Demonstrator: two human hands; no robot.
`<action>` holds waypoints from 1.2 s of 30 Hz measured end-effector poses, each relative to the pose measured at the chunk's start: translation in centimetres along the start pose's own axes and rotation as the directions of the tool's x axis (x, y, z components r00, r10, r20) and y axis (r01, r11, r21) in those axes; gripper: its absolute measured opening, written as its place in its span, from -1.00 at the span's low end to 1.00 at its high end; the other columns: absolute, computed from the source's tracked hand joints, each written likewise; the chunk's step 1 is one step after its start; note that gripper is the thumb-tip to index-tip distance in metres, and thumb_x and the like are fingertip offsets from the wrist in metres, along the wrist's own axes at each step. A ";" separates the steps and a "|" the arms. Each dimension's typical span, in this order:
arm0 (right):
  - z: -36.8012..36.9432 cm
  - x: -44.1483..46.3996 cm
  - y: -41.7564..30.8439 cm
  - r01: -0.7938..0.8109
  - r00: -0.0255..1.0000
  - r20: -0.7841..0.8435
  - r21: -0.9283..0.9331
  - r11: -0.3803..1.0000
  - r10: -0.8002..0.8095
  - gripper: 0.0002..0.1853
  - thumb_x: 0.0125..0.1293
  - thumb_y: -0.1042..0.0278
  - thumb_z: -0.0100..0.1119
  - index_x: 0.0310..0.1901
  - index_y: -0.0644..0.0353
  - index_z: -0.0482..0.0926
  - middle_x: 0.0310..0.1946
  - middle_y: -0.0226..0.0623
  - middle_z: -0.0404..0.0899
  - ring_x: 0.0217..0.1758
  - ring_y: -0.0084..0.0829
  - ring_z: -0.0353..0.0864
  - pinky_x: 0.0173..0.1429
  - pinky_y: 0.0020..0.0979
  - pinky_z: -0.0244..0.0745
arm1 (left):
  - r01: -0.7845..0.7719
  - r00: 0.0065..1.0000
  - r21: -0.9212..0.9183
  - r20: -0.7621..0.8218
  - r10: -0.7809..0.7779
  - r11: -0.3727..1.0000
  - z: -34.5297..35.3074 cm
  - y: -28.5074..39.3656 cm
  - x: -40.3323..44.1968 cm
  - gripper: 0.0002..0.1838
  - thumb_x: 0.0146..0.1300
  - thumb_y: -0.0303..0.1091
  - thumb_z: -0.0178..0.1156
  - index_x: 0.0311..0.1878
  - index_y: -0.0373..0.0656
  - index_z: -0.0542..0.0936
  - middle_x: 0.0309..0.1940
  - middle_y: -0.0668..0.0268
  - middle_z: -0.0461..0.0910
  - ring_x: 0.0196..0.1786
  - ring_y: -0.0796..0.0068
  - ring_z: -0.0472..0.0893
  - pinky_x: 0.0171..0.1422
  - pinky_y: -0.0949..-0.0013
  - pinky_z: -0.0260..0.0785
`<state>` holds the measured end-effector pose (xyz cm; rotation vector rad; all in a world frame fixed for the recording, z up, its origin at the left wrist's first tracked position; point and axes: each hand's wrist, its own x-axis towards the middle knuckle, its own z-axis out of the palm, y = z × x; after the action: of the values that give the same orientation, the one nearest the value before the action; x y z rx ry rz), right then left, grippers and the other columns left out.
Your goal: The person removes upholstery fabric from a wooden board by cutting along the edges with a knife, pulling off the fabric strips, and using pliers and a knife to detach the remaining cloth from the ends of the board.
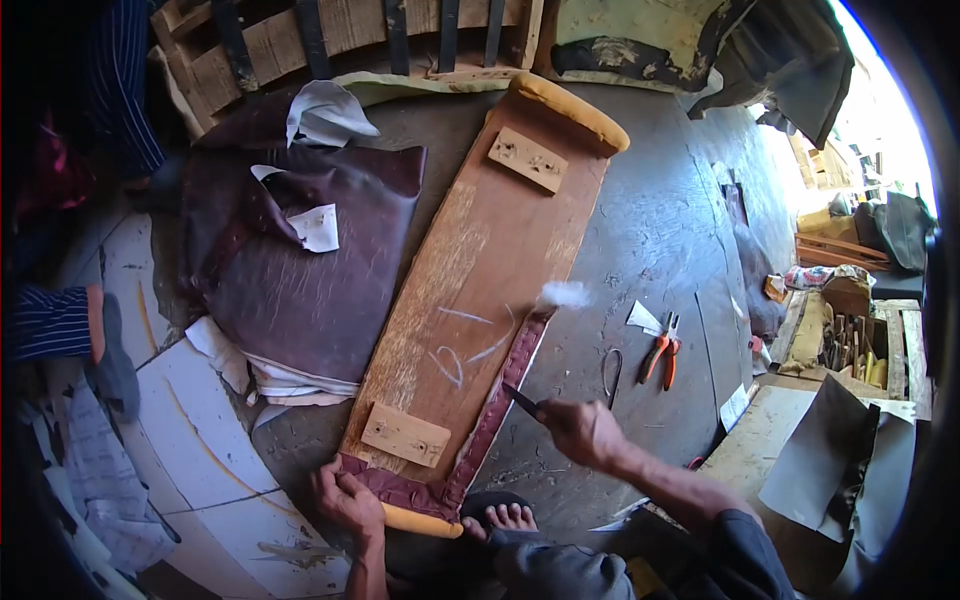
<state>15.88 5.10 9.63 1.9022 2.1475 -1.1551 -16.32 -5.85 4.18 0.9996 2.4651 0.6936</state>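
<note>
A long wooden panel (500,270) lies aslant on the floor, with yellow foam (575,110) over its far end. Maroon leather (497,405) is fastened along its right edge and wraps the near end. My left hand (350,500) is closed around the panel's near left corner, fingers on the leather. In my right hand (583,432) is a dark blade-like tool (522,402), its tip against the leather strip on the right edge. White stuffing (563,294) sticks out at the strip's far end. Two small wood blocks (405,434) sit on the panel.
Orange-handled pliers (662,355) and a thin dark loop (611,375) lie right of the panel. Folded maroon leather (310,290) spreads on the left. A slatted wooden frame (350,40) stands behind. Another person's foot (118,355) is at far left; a tool box (850,350) is at right.
</note>
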 end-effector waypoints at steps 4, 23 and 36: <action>5.6 -2.0 2.0 0.103 0.949 -0.278 -0.178 0.979 -0.150 -0.73 0.36 0.26 0.18 0.08 -0.06 0.57 -0.63 -0.18 0.59 -0.62 0.00 0.62 -0.56 -0.02 0.46 | -0.084 0.995 -0.043 -0.051 0.082 0.996 0.9 -1.4 0.3 -0.76 0.23 -0.54 -0.02 -0.15 -0.36 0.61 -0.17 -0.05 0.60 -0.04 -0.07 0.58 0.10 0.05 0.40; -5.7 0.7 -3.1 -0.393 0.895 0.308 0.201 0.897 0.323 -0.61 0.49 0.05 0.00 0.06 0.09 0.70 -0.58 -0.16 0.66 -0.56 -0.31 0.73 -0.25 -0.23 0.63 | -0.074 0.996 -0.031 -0.057 0.072 0.997 0.0 -1.2 -0.1 -0.76 0.29 -0.52 -0.01 -0.12 -0.33 0.63 -0.10 -0.04 0.62 -0.03 -0.04 0.62 0.06 0.08 0.46; 9.4 -1.6 3.9 0.068 0.878 -0.468 -0.094 0.993 -0.105 -0.87 0.44 0.16 0.06 -0.04 -0.14 0.49 -0.62 -0.08 0.57 -0.58 0.08 0.61 -0.58 0.07 0.39 | -0.138 0.989 -0.003 -0.047 0.138 0.990 0.0 -2.6 -0.7 -0.75 0.23 -0.55 0.00 -0.12 -0.35 0.63 -0.13 -0.06 0.60 -0.06 -0.11 0.61 0.07 0.03 0.45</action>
<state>15.70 -1.56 1.77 2.2598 2.4847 -0.6454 -17.22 -7.99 2.74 1.1736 2.4492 0.7760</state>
